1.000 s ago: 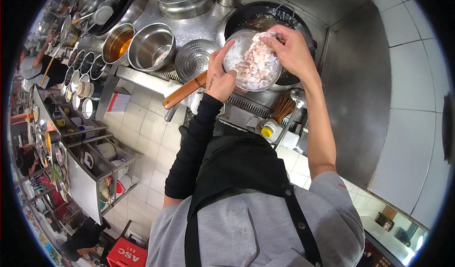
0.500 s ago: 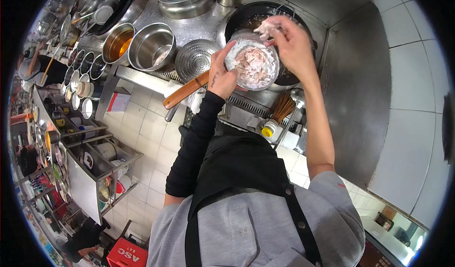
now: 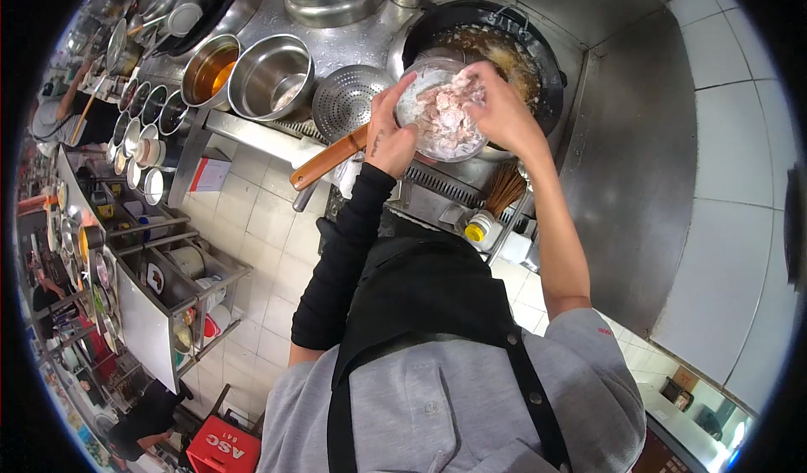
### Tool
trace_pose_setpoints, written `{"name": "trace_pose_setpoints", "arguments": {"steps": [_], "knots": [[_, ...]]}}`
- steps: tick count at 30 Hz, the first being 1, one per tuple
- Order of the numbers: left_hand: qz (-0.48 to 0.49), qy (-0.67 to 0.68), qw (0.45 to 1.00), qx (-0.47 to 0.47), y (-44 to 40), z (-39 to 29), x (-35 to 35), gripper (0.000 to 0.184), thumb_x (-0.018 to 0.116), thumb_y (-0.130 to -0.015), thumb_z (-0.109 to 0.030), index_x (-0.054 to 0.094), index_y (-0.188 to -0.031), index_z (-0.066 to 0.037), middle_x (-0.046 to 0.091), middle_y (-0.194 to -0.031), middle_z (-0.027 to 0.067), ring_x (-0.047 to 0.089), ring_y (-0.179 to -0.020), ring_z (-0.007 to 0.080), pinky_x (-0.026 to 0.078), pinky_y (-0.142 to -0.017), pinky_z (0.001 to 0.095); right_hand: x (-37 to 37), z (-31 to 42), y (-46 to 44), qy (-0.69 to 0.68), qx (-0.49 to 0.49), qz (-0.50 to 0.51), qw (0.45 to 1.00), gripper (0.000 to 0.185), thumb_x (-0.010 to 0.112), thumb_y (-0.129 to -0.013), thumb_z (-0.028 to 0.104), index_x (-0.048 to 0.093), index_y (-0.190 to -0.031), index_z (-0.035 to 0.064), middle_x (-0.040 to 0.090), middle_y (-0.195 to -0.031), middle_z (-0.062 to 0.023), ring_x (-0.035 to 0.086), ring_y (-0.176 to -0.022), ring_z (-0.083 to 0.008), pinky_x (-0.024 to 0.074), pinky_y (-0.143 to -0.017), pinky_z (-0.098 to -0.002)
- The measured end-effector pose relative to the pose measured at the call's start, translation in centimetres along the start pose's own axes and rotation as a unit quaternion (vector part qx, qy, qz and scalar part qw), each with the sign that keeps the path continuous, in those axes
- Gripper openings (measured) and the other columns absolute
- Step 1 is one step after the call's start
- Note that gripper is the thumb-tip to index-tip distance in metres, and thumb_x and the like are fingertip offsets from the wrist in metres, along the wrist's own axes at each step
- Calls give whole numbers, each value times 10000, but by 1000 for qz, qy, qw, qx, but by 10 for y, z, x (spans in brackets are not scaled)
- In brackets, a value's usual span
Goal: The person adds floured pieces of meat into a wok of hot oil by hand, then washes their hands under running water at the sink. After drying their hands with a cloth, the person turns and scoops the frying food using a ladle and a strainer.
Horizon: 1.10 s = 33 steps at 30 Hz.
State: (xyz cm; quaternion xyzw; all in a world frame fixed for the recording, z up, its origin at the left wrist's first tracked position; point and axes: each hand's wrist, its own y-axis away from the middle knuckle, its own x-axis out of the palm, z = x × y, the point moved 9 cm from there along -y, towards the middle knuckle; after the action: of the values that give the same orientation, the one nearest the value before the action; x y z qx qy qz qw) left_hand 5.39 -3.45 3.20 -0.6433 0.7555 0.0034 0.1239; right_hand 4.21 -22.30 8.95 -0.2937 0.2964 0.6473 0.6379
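Bowl (image 3: 413, 95) with whitish, powder-coated pieces (image 3: 448, 122) is held in front of the person, partly over the near side of a black wok (image 3: 551, 99). The left hand (image 3: 391, 137) grips the bowl at its left side, thumb near the rim and the other fingers spread around. The right hand (image 3: 503, 113) has its fingers bent down at the pieces, on the right side of the bowl; whether it pinches some of them, one cannot tell, because the fingertips are hidden.

In the wok there is brown liquid (image 3: 514, 57) with foam on it. To the left, on the metal desk (image 3: 340, 46), lies a perforated skimmer (image 3: 349, 99); its wooden handle (image 3: 329, 160) reaches toward the person, and the left hand covers the place where it begins. Beside it stand a steel pot (image 3: 267, 60) and a pot with amber liquid (image 3: 197, 74).

About writing: red crate (image 3: 220, 448) on the floor carries "ASC" and, under it, "841" (the letters are turned almost upside down). Small red print (image 3: 604, 332) on the grey right sleeve is too small for reading. On the white bottle (image 3: 481, 222) with yellow cap no word can be made out. At the far left, a co-worker (image 3: 60, 118) and many containers (image 3: 147, 107) are small and distorted, and the lens edge cuts this part.
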Motion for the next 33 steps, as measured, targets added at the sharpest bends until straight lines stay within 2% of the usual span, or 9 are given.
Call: {"name": "trace_pose_setpoints", "arguments": {"steps": [1, 4, 8, 13, 21, 25, 30, 32, 33], "knots": [[-1, -2, 1000, 4, 0, -2, 2, 800, 536, -683, 97, 596, -1437, -162, 555, -1338, 177, 550, -1266, 329, 405, -1121, 381, 16, -7, 1, 94, -19, 15, 995, 525, 643, -864, -5, 436, -1344, 36, 657, -1033, -323, 658, -1050, -464, 511, -938, -510], [2, -17, 1000, 13, -3, -3, 5, 785, 544, -696, 80, 585, -1442, -159, 535, -1341, 203, 530, -1274, 357, 396, -1128, 397, 27, -14, 0, 144, -30, 9, 989, 492, 641, -854, 20, 451, -1307, 43, 648, -1106, -281, 630, -1049, -494, 494, -893, -536], [22, -47, 999, -13, 2, 0, 6, 778, 540, -708, 56, 551, -1459, -144, 504, -1352, 278, 485, -1296, 434, 382, -1139, 434, -8, 22, 6, 93, -52, -79, 991, 367, 612, -867, 7, 501, -1216, 31, 621, -1041, -320, 614, -1059, -503, 496, -887, -554], [33, -61, 998, 7, -8, -12, 8, 793, 522, -694, 60, 539, -1461, -139, 514, -1327, 311, 474, -1295, 458, 368, -1150, 452, -36, 60, 4, -3, -128, -81, 988, 260, 627, -880, 20, 642, -1137, -15, 656, -1153, -176, 638, -1068, -398, 500, -936, -433], [27, -52, 998, 29, -16, -16, 10, 817, 522, -677, 71, 531, -1465, -145, 524, -1315, 302, 467, -1287, 461, 358, -1159, 443, -81, 93, 4, -87, -194, -167, 963, 362, 619, -906, -12, 702, -1246, 83, 719, -1035, -125, 696, -904, -290, 531, -835, -353], [24, -44, 998, 24, -14, -9, 11, 814, 525, -683, 72, 527, -1469, -141, 532, -1321, 283, 470, -1286, 453, 351, -1166, 431, -89, 96, -7, -75, -225, -114, 965, 321, 531, -940, -31, 723, -1182, 56, 738, -1042, -107, 716, -921, -228, 533, -840, -311], [17, -33, 999, 17, -12, -10, 4, 796, 542, -692, 59, 529, -1465, -129, 532, -1333, 272, 471, -1297, 443, 352, -1167, 429, -30, 39, -36, -219, -114, -6, 969, 310, 437, -981, -24, 704, -1137, 0, 751, -1012, -128, 712, -894, -172, 554, -825, -308], [9, -29, 999, 16, -11, -10, 1, 785, 549, -695, 56, 537, -1458, -128, 534, -1333, 269, 472, -1300, 437, 354, -1166, 428, 10, 3, -39, -230, 16, 55, 971, 244, 532, -1017, 49, 692, -1196, 13, 717, -1110, -86, 659, -913, -144, 533, -841, -295], [4, -32, 999, 23, -10, -8, 0, 778, 554, -697, 55, 544, -1453, -128, 536, -1332, 267, 475, -1300, 434, 356, -1164, 428, 22, 1, -37, -137, -43, 41, 989, 251, 565, -1010, 84, 681, -1225, 28, 689, -1127, -103, 654, -934, -180, 527, -846, -318]]}}
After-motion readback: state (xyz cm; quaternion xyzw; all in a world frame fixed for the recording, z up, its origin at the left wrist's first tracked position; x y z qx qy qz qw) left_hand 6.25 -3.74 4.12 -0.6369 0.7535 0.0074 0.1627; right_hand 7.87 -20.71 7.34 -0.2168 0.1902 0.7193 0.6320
